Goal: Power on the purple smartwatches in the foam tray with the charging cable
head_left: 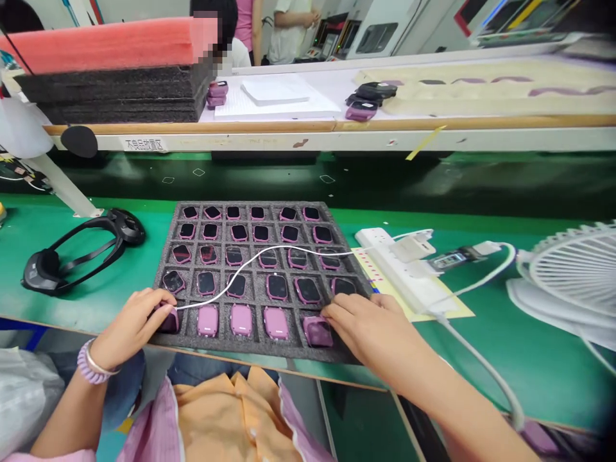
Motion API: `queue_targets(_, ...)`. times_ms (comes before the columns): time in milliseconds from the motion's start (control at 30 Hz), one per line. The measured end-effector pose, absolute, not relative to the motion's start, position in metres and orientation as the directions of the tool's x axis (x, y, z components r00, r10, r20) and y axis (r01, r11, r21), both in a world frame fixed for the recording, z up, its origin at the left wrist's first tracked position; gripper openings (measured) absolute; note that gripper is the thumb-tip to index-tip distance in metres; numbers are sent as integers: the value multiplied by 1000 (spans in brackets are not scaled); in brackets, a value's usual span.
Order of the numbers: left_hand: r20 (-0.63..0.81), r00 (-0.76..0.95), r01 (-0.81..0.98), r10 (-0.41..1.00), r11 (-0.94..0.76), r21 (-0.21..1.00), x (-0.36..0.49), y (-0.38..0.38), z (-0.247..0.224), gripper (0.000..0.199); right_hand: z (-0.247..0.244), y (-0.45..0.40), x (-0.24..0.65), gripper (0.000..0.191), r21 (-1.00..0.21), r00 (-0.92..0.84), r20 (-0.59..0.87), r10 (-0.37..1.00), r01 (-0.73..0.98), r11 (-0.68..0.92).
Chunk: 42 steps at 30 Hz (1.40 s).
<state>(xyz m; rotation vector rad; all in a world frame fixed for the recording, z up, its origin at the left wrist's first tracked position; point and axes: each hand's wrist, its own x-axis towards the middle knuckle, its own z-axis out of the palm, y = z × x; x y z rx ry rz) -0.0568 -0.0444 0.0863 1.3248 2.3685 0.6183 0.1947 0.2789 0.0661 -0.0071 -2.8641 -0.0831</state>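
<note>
A dark grey foam tray with several purple smartwatches in its compartments lies in front of me. Most watches show dark screens; several in the nearest row show plain purple faces. At the tray's near left corner, my left hand pinches a purple smartwatch, partly hidden by the fingers. A thin white cable runs across the tray to that watch. My right hand is at the near right, its fingers curled at the edge of another smartwatch, which sits askew. That hand covers the corner compartment.
To the right are a white power strip, a USB meter and a white fan. A black head strap lies left. Foam trays, papers and watches occupy the shelf. People are behind it.
</note>
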Motion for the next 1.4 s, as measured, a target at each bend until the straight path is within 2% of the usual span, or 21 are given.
queue_targets(133,-146,-407,757,901,423,498,-69,-41,89,45,59,289,199,36,-44,-973,232,-19,-30,999)
queue_targets(267,-205,-307,812,929,368,453,-76,-37,93,49,56,292,198,39,-22,-978,206,-39,-44,999)
queue_targets(467,-288,-264,821,920,371,433,-78,-32,99,45,57,290,198,54,-2,-944,313,-106,-113,994)
queue_targets(567,-320,-263,822,910,385,419,-76,-30,102,40,53,291,199,52,-45,-928,362,-92,-116,992)
queue_targets(700,-332,-284,803,899,413,430,-76,-30,104,34,53,290,199,48,-93,-932,358,-64,-104,990)
queue_targets(833,-245,-376,756,894,449,476,-77,-30,103,23,61,288,199,48,-63,-916,401,-22,-51,997)
queue_targets(933,-29,-541,727,841,484,486,-66,-24,100,18,68,280,200,38,-32,-863,488,130,131,991)
queue_targets(1000,88,-552,719,829,421,553,-51,-16,96,16,72,268,199,30,-99,-833,526,172,141,985)
queue_targets(1100,64,-444,732,894,320,601,-22,-4,85,11,71,246,194,32,-260,-853,508,117,-23,965)
queue_targets(1167,26,-408,768,913,328,551,-7,1,78,6,68,235,190,33,-324,-878,469,96,-70,943)
queue_targets(1233,29,-395,806,918,331,491,-1,3,72,4,64,230,187,33,-336,-895,440,77,-85,938)
queue_targets(1333,50,-333,879,942,290,379,-4,2,72,4,58,231,185,35,-305,-920,392,30,-99,947)
queue_targets(1400,44,-253,939,967,234,250,-8,3,75,8,57,231,186,36,-245,-927,374,-3,-103,964)
